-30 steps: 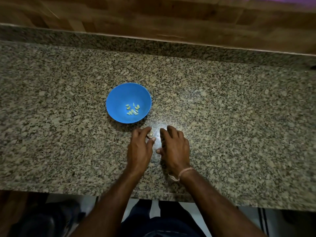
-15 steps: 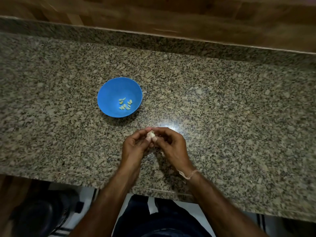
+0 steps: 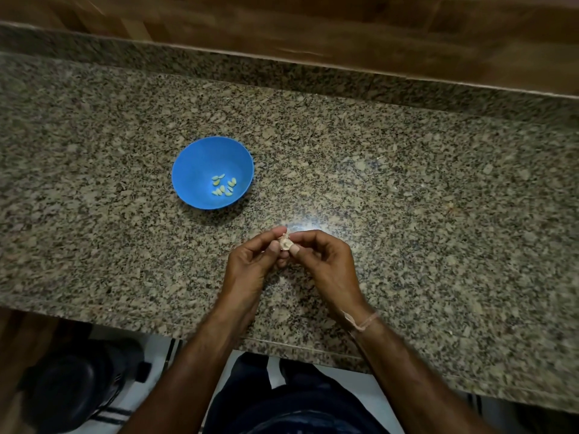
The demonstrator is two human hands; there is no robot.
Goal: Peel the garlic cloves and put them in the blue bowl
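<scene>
One clove (image 3: 285,243) at frame centre: your left hand (image 3: 250,267) and right hand (image 3: 327,264) both pinched it over the counter (image 3: 407,214). Bowl (image 3: 200,164) sat upper left of them, several peeled cloves (image 3: 223,185) inside.

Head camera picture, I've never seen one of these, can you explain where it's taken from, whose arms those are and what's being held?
There is no machine here: a person wears a camera on the head, so this one picture looks down over their own arms. The left hand and right hand together pinch a small garlic clove, which looks unpeeled, over the granite counter. Further back and to the left sits the blue bowl, with several peeled cloves in its bottom. A thin thread circles the right wrist.
</scene>
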